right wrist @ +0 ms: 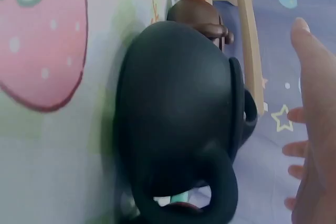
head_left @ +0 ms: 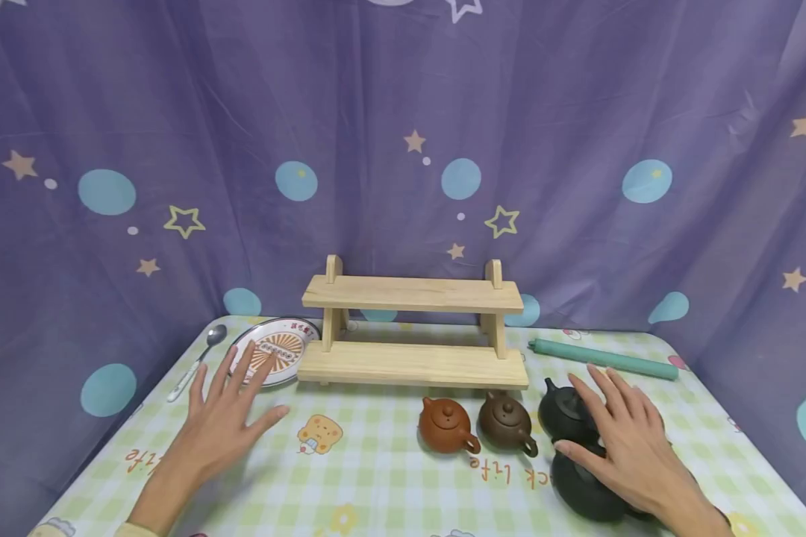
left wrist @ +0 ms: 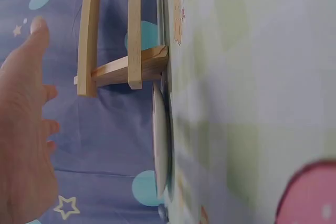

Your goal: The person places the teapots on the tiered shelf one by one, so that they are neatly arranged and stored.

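Observation:
My left hand (head_left: 222,425) hovers over the left part of the table with its fingers spread, holding nothing. In the head view its fingertips overlap a white plate (head_left: 309,329) with an orange pattern. My right hand (head_left: 634,455), fingers extended, hangs above two black teapots and partly hides them. One black teapot (head_left: 559,409) stands farther back, the other (head_left: 580,488) nearer. The right wrist view shows a black teapot (right wrist: 173,98) close up, apart from the hand. Left of these stand a dark brown teapot (head_left: 502,426) and a reddish-brown teapot (head_left: 445,429).
A two-tier wooden shelf (head_left: 413,365) stands at the back middle, just behind the brown teapots. A spoon (head_left: 193,371) lies left of the plate. At the back right lies a green rolled item (head_left: 604,359). A purple curtain (head_left: 389,97) hangs behind the table.

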The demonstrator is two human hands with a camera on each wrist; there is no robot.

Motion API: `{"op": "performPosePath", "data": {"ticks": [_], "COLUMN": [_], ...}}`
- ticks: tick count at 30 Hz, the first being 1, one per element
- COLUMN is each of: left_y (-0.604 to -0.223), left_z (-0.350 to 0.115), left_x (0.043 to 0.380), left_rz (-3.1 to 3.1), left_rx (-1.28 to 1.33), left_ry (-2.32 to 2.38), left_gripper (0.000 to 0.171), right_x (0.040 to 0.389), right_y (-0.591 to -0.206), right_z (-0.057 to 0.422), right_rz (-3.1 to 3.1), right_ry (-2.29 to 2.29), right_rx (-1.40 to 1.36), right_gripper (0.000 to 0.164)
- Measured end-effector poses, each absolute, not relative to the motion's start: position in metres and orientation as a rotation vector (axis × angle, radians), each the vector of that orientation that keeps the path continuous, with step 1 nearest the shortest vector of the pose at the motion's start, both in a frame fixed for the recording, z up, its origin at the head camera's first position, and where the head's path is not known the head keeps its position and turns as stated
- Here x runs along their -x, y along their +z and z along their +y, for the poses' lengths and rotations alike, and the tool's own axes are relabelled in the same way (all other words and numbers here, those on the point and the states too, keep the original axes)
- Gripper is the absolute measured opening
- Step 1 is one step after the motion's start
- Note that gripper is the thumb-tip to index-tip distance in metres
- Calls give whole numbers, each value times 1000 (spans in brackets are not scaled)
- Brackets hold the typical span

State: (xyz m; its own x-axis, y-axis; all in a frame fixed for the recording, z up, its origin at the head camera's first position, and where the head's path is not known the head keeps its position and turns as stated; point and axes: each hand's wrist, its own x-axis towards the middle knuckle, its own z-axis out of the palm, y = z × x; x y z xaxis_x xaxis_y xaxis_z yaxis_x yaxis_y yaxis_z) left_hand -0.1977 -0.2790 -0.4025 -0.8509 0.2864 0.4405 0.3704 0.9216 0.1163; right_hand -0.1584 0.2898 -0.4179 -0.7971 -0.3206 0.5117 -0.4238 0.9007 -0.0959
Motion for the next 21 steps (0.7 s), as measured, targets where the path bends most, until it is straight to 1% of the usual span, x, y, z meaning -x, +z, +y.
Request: {"op": "performPosePath", "data": {"ticks": [4, 9, 11, 14, 18, 21], "left_y": [-401, -402, -402, -403, -408, -415], "left_z": [-276, -272, -269, -266, -264, -265], "left_x": [205, 219, 224, 231, 237, 240], "left_rz": [-2661, -2607, -2597, -2595, -2612, -2623], "left_rx": [404, 288, 242, 202, 195, 190], "left_ry": [-489, -807, -935, -1043, -1101, -1163], "left_gripper": [77, 60, 56, 53, 53, 54], "right_x": [154, 145, 139, 129, 118, 111], "right_y": [-415, -417, -419, -424, -429, -433], "right_z": [295, 308, 314, 325, 337, 343], "right_rz": [-2510, -2365, -2321, -2271, -2205, -2176], "right_ry": [338, 407, 442, 505, 593, 645], "right_rx": [-573, -595, -590, -570, -508, -420], "right_gripper": [80, 53, 45, 35, 24, 23]}}
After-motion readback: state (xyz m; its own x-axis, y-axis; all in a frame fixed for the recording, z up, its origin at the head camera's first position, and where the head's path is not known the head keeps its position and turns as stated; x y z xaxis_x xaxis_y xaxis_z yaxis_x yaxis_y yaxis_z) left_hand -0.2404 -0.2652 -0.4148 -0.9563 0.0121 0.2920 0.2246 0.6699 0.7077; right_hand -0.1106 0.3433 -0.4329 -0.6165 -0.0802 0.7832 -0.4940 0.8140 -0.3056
